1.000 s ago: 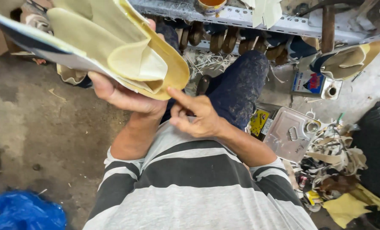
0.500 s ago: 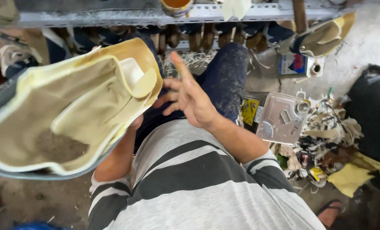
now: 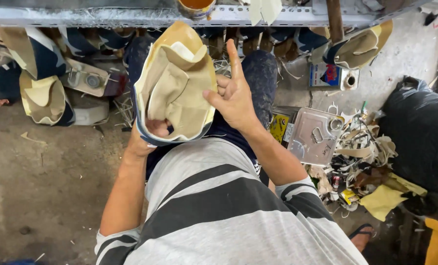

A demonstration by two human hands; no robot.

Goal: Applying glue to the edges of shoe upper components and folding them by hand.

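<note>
At the upper centre of the frame, the left hand grips a cream-lined shoe upper from below, fingers apparently tucked inside it. The right hand touches its right edge, fingers spread, forefinger raised.

Small shoemaking workshop, floor-level setup. Bare stained concrete floor. Perforated metal rack hung with unfinished shoe uppers. Glue pot on the rack, metal cans on the floor. Pile of leather and lining scraps beside a black bag.
</note>
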